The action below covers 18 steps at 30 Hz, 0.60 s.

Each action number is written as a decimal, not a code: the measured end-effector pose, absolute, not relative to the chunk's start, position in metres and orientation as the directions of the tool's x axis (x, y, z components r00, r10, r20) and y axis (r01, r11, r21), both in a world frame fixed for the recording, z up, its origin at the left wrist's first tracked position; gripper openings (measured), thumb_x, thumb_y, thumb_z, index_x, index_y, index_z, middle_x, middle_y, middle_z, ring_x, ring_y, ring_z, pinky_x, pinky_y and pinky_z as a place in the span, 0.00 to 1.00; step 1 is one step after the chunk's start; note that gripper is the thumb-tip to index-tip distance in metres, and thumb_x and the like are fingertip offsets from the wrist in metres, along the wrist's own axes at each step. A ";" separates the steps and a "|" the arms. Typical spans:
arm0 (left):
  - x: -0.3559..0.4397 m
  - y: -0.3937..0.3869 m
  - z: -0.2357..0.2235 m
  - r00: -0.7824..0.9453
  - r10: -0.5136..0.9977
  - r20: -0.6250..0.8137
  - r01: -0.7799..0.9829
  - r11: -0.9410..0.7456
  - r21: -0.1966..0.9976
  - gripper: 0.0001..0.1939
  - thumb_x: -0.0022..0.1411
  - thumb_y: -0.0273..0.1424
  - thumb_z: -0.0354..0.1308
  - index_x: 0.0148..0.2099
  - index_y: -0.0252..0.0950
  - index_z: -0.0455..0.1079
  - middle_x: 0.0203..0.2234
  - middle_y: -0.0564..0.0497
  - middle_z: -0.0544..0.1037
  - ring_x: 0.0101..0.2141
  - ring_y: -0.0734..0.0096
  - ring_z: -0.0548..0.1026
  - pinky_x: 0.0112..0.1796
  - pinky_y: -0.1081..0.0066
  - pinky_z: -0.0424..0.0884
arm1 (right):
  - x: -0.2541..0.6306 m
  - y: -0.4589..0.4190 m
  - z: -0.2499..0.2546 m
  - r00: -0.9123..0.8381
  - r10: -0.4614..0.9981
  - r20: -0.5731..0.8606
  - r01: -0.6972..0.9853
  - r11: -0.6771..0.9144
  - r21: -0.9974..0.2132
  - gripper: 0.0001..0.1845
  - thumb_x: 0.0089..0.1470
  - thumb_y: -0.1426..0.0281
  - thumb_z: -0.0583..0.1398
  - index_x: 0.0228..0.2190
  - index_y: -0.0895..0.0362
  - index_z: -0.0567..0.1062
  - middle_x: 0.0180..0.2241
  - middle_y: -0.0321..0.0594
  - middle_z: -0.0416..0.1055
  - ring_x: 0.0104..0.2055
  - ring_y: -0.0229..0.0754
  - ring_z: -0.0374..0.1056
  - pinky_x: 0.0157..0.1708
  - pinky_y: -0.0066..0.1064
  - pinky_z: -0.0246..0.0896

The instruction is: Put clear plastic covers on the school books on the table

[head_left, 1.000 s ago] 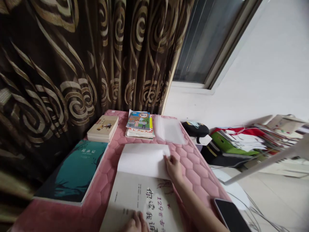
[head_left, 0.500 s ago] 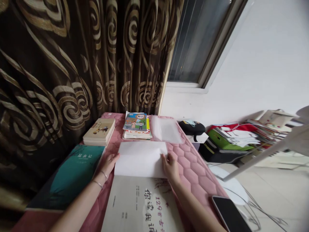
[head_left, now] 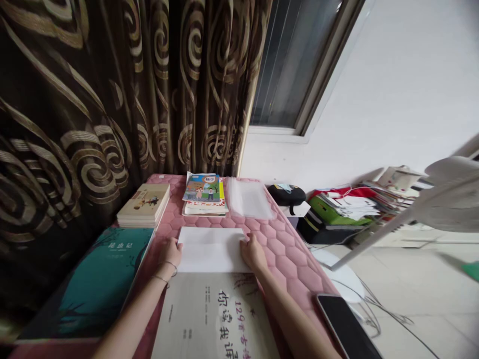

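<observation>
Table [head_left: 284, 264] padded in pink bears the grey printed book [head_left: 194, 324], probably the heavier, firmer thing. At its far end lies the white sheet [head_left: 209, 249], likely light, bendable and easily creased, best taken by opposite side edges, where left hand [head_left: 172, 253] and right hand [head_left: 253, 253] hold it, fingers drawn narrow.

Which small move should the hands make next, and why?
Perhaps align the white sheet with the printed grey page: the left hand is at the sheet's left edge, the right hand at its right, and its near side meets that page, so both sides could be guided together.
</observation>
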<state>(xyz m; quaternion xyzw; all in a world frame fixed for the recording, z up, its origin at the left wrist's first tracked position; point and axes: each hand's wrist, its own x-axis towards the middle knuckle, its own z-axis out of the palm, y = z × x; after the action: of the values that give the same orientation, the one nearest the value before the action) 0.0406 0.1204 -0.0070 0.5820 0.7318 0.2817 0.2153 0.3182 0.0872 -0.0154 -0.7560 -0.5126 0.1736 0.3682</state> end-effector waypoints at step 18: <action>0.128 0.103 0.011 0.549 0.825 -0.133 0.828 -0.513 0.227 0.26 0.67 0.38 0.40 0.66 0.46 0.52 0.67 0.53 0.49 0.66 0.56 0.45 0.60 0.39 0.43 | 0.311 0.078 0.005 0.302 0.953 -0.010 0.843 -0.272 -0.463 0.23 0.59 0.69 0.48 0.52 0.52 0.74 0.47 0.47 0.74 0.45 0.46 0.72 0.42 0.33 0.63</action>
<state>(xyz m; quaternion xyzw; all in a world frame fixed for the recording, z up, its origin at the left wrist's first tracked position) 0.1278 0.1025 0.0108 0.8699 0.4750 -0.0039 0.1327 0.3112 0.0784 0.0051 -0.7842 -0.5728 0.1449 0.1897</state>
